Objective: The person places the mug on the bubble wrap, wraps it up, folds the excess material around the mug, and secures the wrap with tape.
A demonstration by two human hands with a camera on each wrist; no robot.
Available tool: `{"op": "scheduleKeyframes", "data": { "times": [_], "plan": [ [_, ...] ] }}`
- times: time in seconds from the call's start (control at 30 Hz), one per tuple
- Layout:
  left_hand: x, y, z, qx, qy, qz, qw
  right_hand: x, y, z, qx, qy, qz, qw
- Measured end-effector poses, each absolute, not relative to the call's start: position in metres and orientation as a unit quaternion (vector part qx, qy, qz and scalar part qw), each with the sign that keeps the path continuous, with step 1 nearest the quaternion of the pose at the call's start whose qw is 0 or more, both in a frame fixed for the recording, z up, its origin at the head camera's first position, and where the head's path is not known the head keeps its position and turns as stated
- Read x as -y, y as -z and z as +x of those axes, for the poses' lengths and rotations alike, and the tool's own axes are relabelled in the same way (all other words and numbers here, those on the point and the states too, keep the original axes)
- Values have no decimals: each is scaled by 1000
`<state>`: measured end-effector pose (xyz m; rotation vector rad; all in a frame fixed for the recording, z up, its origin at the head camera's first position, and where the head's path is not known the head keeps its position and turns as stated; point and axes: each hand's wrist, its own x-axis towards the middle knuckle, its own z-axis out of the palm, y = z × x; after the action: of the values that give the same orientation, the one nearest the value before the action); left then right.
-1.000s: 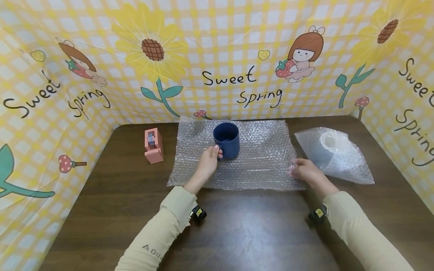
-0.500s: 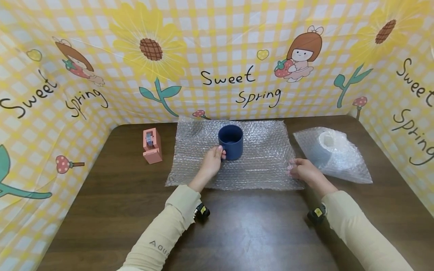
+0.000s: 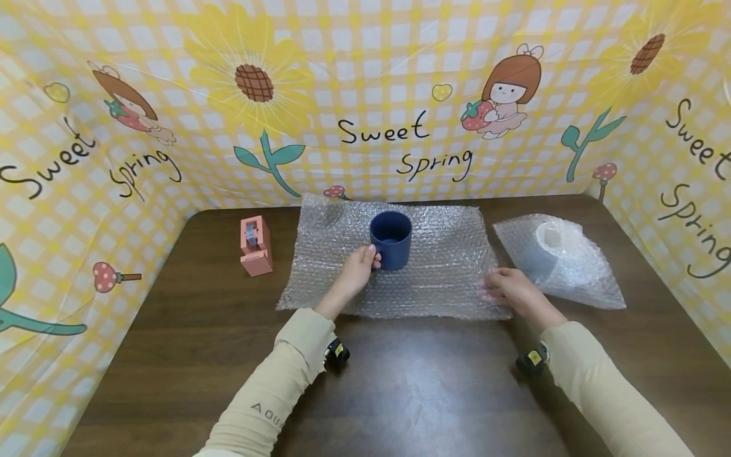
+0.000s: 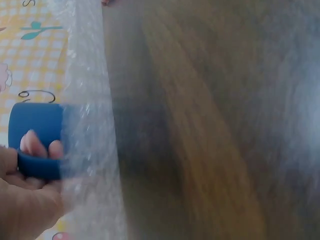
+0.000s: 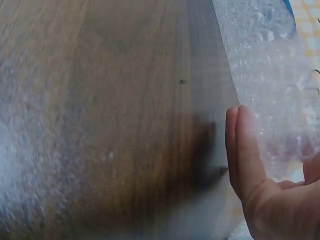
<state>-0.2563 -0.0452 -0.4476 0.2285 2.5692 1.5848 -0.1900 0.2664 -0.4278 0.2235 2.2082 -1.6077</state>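
A dark blue mug [image 3: 394, 244] is upright over the middle of a sheet of bubble wrap [image 3: 434, 295] spread on the table. My left hand [image 3: 355, 273] grips its handle; in the left wrist view, fingertips [image 4: 32, 144] come through the handle loop. The mug's opening faces up, and I see nothing in it. At the sheet's right edge, my right hand [image 3: 514, 292] pinches the bubble wrap. The right wrist view has the fingers [image 5: 245, 150] at the sheet's edge, with others blurred behind the clear film [image 5: 270, 75].
A pink tape dispenser [image 3: 257, 246] stands left of the sheet. To the right lies a bubble-wrap parcel [image 3: 588, 273] with a pale cup-like thing visible inside. A yellow checked cloth [image 3: 377, 82] hangs along the back and both sides of the dark wooden table [image 3: 400, 381].
The mug and my left hand have shifted a little to the right over the sheet. At the sheet's right edge, my right hand has moved very slightly inward. The head view has shifted slightly.
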Motion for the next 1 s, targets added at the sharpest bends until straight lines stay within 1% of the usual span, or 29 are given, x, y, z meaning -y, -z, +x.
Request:
{"op": "scheduleKeyframes", "data": {
  "times": [0.1, 0.13, 0.3, 0.43, 0.57, 0.67, 0.8, 0.9, 1.0],
  "plan": [
    [49, 439, -255, -852, -510, 99, 71, -268, 427, -191, -771, 599, 73, 203],
    [47, 423, -246, -864, -487, 87, 88, -268, 426, -191, -762, 611, 72, 204],
    [67, 402, -240, -890, -432, 94, 109, -268, 424, -191, -731, 647, 70, 205],
    [98, 393, -239, -903, -415, 68, 90, -269, 422, -191, -727, 651, 73, 207],
    [128, 393, -239, -917, -387, 34, 90, -272, 418, -193, -710, 671, 67, 202],
    [144, 398, -240, -909, -397, 4, 128, -274, 413, -196, -692, 693, 51, 195],
    [157, 405, -243, -862, -472, -66, 174, -268, 401, -200, -657, 730, 53, 180],
    [163, 410, -245, -834, -509, -114, 181, -258, 391, -204, -628, 758, 63, 165],
    [167, 413, -247, -824, -521, -135, 176, -245, 383, -208, -598, 787, 57, 139]
  ]
}}
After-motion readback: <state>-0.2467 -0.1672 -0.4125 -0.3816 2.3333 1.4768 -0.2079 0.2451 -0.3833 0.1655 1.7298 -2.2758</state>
